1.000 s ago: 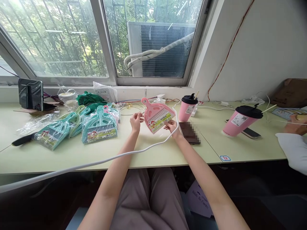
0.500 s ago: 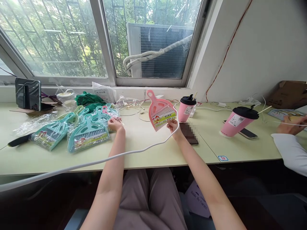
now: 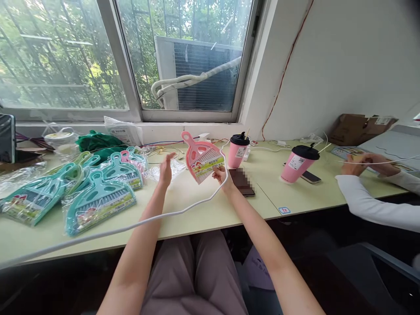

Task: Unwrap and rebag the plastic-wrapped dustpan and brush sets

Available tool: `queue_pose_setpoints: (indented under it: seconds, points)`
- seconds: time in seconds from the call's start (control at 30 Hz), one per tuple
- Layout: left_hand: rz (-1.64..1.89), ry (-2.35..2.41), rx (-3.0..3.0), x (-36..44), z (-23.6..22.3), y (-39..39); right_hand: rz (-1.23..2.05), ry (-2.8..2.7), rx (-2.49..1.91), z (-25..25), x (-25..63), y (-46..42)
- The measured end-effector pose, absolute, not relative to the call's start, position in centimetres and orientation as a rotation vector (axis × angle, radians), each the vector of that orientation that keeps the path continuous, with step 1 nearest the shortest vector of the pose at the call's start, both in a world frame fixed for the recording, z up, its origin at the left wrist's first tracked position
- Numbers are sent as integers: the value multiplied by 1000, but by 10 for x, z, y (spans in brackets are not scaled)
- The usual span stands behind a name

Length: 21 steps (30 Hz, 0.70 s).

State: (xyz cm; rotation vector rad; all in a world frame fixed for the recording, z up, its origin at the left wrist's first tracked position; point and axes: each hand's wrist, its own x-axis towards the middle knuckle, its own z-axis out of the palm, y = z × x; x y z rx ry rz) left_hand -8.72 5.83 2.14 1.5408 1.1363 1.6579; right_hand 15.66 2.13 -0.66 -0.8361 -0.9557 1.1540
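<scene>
Along the pale green desk (image 3: 193,210): bagged dustpan-and-brush sets, spread left of the hands
Right hand (image 3: 220,175): gripping the lower edge of the pink dustpan (image 3: 201,157), which is held up above the desk
Left hand (image 3: 166,170): open, empty, fingers raised, just over crumpled clear plastic wrap (image 3: 175,168)
In the way: white cable (image 3: 147,217) lying across the left forearm, running up beside the right hand
Around: teal dustpans (image 3: 98,203) in bags; smartphone (image 3: 241,181), screen pixelated, just beside the right hand; pink lidded cup (image 3: 238,153)
Far right: co-worker's hands (image 3: 356,166) holding a white cord

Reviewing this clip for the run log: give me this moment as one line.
left hand: empty, raised, open | right hand: holding packaged pink dustpan | nearby: teal dustpans, white cable
</scene>
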Motion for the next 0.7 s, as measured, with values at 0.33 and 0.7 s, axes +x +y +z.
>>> queue_pose_setpoints:
  seconds: [0.33,0.7]
  points:
    - [1052,825,1385,-68,14,53,1317,-909,-993,-10,162,26]
    - [1748,924,1251,-79,25,64,933,-1166,-1217,-19,165,35]
